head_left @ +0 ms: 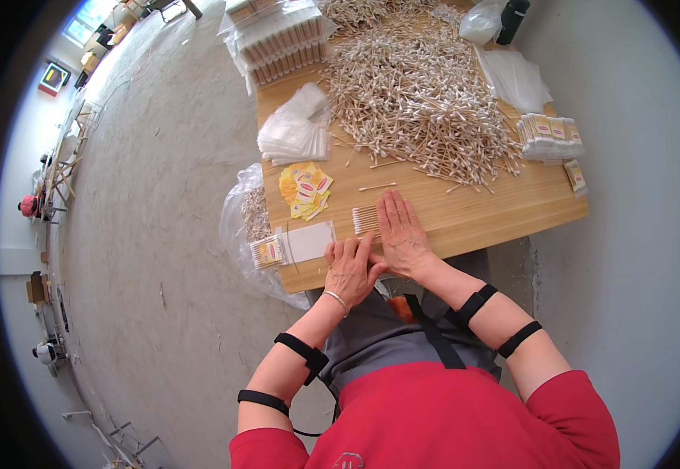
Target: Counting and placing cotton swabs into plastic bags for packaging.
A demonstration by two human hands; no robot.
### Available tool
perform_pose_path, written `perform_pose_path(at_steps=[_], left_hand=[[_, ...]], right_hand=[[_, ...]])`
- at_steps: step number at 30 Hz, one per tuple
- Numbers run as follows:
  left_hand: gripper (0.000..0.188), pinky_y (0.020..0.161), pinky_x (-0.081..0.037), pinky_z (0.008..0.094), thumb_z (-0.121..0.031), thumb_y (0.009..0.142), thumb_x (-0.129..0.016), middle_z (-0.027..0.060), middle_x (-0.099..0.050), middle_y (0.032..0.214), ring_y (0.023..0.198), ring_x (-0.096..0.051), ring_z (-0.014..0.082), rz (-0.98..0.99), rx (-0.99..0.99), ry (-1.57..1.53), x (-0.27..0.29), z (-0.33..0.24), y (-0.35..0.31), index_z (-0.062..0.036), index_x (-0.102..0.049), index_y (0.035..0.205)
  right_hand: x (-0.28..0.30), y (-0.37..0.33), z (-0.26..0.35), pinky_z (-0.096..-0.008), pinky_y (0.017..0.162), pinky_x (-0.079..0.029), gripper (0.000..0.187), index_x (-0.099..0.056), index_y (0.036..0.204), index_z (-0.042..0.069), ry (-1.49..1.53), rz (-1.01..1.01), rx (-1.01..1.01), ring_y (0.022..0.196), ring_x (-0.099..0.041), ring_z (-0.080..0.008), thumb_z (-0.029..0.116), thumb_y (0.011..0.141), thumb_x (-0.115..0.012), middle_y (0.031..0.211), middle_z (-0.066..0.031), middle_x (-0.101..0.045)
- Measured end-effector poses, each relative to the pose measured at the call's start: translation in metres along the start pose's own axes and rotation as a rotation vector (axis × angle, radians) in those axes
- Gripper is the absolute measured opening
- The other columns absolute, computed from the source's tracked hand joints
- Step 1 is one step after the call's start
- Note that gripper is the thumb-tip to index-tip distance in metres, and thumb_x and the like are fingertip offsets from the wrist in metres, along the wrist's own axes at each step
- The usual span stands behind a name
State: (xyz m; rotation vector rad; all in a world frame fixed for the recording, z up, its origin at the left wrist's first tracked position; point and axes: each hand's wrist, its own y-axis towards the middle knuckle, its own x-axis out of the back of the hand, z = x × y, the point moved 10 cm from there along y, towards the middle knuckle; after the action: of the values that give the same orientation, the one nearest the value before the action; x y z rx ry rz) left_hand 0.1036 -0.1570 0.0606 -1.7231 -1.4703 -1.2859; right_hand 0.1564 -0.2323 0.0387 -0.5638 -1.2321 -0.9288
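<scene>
A short row of cotton swabs (364,220) lies side by side near the table's front edge. My right hand (404,237) rests flat against the right side of this row, fingers stretched out and close together, covering part of it. My left hand (349,267) is at the row's near side, fingers bent, fingertips down and thumb apart, with nothing visibly held. A single cotton swab (377,187) lies just beyond the row. Left of my left hand are a white rectangular card (310,242) and a small packed bag of swabs (266,252) with a yellow label.
A large heap of loose swabs (426,102) covers the table's far part. Yellow labels (306,190) and clear plastic bags (297,129) lie on the left. Packed swab bags (551,134) sit at the right edge, and stacked packs (285,47) stand far left. A wall (637,234) is on the right.
</scene>
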Motion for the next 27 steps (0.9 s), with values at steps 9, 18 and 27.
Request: perform_pose_path(at_steps=[9,18,27], left_hand=[[0.07,0.096,-0.025,0.0441,-0.046,0.086,-0.056,0.0118,-0.048,0.1,0.099,-0.044,0.0295,0.027,0.045,-0.018,-0.005,0.006,0.001,-0.0066,-0.037,0.14],[0.068,0.095,-0.024,0.0444,-0.049,0.088,-0.053,0.0114,-0.048,0.1,0.099,-0.044,0.0293,0.02,0.11,-0.036,-0.005,0.008,0.005,-0.0072,-0.038,0.139],[0.064,0.094,-0.025,0.0441,-0.045,0.089,-0.053,0.0118,-0.05,0.098,0.099,-0.046,0.0292,0.017,0.146,-0.091,-0.004,0.011,0.01,-0.0074,-0.039,0.138]], right_hand=[[0.004,0.0,0.002,-0.0458,0.116,-0.011,0.101,-0.018,0.142,-0.01,-0.002,-0.011,0.006,0.142,-0.014,-0.0383,0.057,0.078,-0.057,0.15,-0.0266,-0.018],[0.003,0.0,0.001,-0.0453,0.117,-0.01,0.101,-0.018,0.142,-0.01,-0.038,-0.003,0.017,0.142,-0.014,-0.0383,0.059,0.078,-0.056,0.15,-0.0269,-0.018],[0.006,0.0,0.004,-0.0466,0.116,-0.012,0.099,-0.018,0.142,-0.011,-0.014,-0.01,0.027,0.141,-0.016,-0.0401,0.053,0.077,-0.058,0.148,-0.029,-0.019]])
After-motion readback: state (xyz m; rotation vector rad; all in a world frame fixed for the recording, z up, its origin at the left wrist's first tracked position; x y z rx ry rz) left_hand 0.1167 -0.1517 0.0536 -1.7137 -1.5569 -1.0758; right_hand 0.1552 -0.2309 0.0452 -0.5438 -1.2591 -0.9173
